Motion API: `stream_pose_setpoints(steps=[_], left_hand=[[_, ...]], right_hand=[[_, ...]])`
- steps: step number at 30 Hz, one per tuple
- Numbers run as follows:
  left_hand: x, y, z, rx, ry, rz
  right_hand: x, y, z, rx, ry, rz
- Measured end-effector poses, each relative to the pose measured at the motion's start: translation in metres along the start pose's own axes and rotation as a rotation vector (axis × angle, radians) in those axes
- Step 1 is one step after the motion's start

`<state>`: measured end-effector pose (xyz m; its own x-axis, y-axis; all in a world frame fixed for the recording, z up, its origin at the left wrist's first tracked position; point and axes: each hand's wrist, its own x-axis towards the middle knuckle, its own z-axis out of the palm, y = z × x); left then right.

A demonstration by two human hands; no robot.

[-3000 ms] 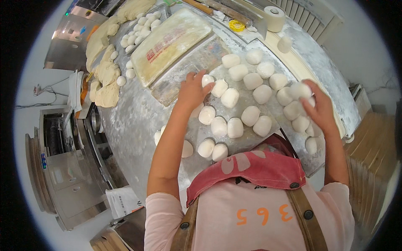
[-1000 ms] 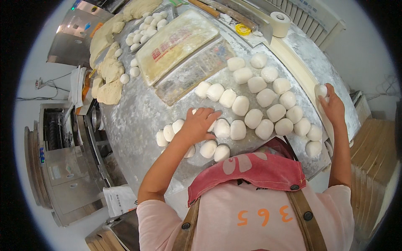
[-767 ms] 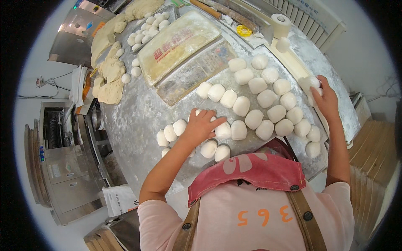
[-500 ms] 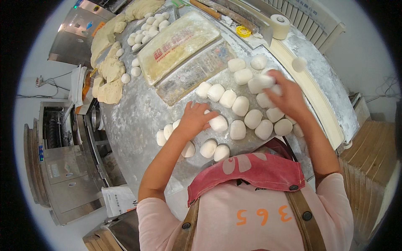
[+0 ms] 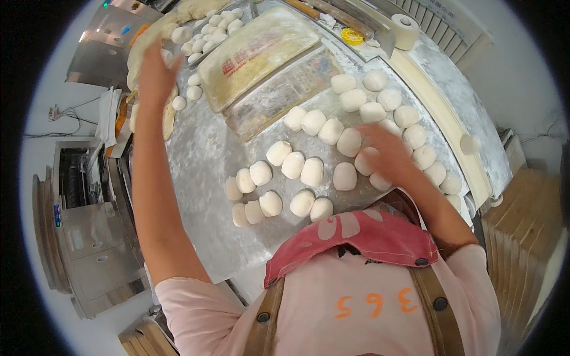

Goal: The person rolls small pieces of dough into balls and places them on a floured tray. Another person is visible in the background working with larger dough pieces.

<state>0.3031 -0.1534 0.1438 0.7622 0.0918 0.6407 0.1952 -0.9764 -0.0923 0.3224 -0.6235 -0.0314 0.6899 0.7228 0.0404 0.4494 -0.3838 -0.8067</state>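
Observation:
Several round white dough balls lie in rows on the floured metal table. My right hand is spread palm down over the balls on the right side and touches one; motion blurs it. My left hand is stretched far to the upper left, fingers apart and holding nothing. It hovers beside several smaller dough pieces and a flat lump of dough at the table's far left edge.
A pale flat bag and a floury clear tray lie beyond the balls. A paper roll and a yellow ring sit at the back. One ball rests on the long white board at right. A steel cabinet stands at left.
My left hand has lifted off the dough balls near me and swung far up to the left. My right hand came in from the right board to the balls in the middle.

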Motion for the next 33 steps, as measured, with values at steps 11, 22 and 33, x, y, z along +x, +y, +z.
stream_pose_setpoints(steps=[11, 22, 33], left_hand=[[-0.195, 0.164, 0.027, -0.507, -0.972, 0.538], [-0.221, 0.192, 0.017, -0.414, -0.815, 0.347], [-0.223, 0.198, 0.023, -0.399, -0.875, 0.338]], right_hand=[[-0.244, 0.147, -0.181, -0.136, 0.58, 1.078], [-0.1, 0.173, -0.16, -0.809, 0.396, 0.383], [-0.019, 0.151, -0.148, -0.739, 0.291, 0.423]])
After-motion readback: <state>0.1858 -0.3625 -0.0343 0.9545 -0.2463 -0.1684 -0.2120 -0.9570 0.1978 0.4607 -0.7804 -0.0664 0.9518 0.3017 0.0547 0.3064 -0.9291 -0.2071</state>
